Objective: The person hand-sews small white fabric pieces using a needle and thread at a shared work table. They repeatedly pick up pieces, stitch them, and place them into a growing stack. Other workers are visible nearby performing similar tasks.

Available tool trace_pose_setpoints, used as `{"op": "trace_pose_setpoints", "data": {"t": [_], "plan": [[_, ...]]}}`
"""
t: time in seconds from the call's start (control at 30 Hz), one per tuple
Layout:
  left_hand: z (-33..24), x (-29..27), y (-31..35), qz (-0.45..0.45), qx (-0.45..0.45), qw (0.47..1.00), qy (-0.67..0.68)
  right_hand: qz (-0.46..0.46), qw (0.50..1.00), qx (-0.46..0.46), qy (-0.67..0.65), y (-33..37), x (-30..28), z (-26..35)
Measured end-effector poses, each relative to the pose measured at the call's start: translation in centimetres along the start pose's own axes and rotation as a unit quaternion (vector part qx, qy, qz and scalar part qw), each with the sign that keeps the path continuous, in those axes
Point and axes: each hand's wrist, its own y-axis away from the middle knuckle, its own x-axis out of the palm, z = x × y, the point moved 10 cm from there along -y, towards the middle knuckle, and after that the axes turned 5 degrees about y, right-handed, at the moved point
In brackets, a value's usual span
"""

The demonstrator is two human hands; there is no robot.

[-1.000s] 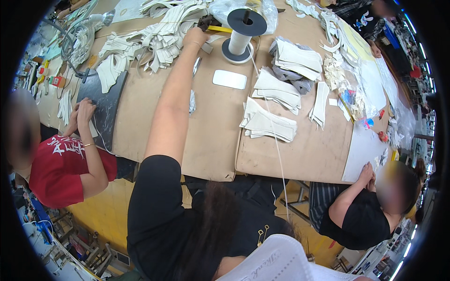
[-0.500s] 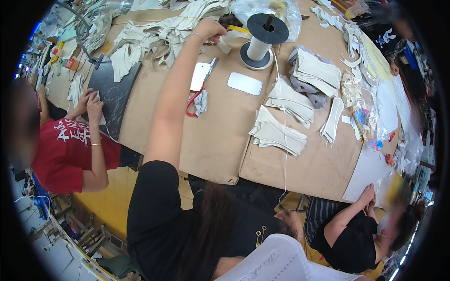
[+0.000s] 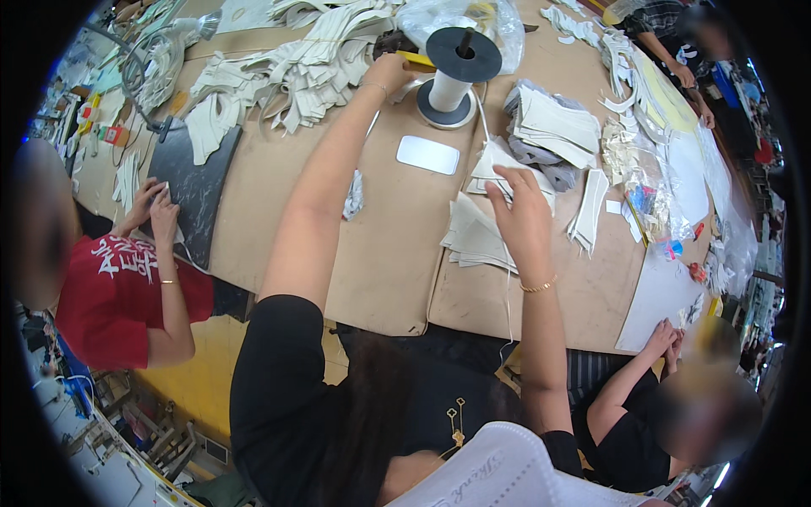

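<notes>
My left hand (image 3: 388, 74) reaches to the far side of the table, beside a yellow object (image 3: 416, 60) and a curled cream strip (image 3: 409, 88). Its fingers look bent inward; what they hold, if anything, is hidden. Just right of it stands a large spool (image 3: 451, 83) with black flanges and white tape. My right hand (image 3: 522, 211) hovers with fingers apart over fanned stacks of cream cut pieces (image 3: 471, 232), holding nothing visible. White tape (image 3: 483, 118) runs from the spool down past these stacks. A white rounded card (image 3: 427, 155) lies between my arms.
Cream strips (image 3: 312, 72) heap at the back left. More cut pieces (image 3: 553, 122) sit on grey wrapping at right, near clear plastic bags (image 3: 655, 203). A person in red (image 3: 127, 287) works at a dark board (image 3: 196, 190); another person's hands (image 3: 665, 340) are at right.
My right hand has come up from below the table edge to above the cream stacks. My left hand stays at the far side, and its forearm now covers most of the red-handled scissors.
</notes>
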Motion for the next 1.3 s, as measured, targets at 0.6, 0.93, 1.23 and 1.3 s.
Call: {"op": "trace_pose_setpoints", "data": {"t": [0.6, 0.93, 1.23, 1.3], "plan": [[2.6, -1.9, 0.2, 0.130, -0.029, 0.980, 0.150, -0.042, 0.998, 0.010, 0.035, -5.8, 3.2, -1.2], [1.5, -6.7, 4.2, 0.192, 0.009, 0.938, 0.290, 0.016, 0.999, 0.044, 0.026, -7.7, 5.2, -2.0], [3.9, -18.3, 7.0, 0.144, 0.007, 0.834, 0.532, 0.049, 0.997, 0.056, 0.005, -8.0, 6.1, -2.7], [5.8, -20.9, 8.3, 0.119, -0.028, 0.827, 0.549, 0.041, 0.998, 0.044, -0.005, -8.1, 6.1, -2.5]]}}
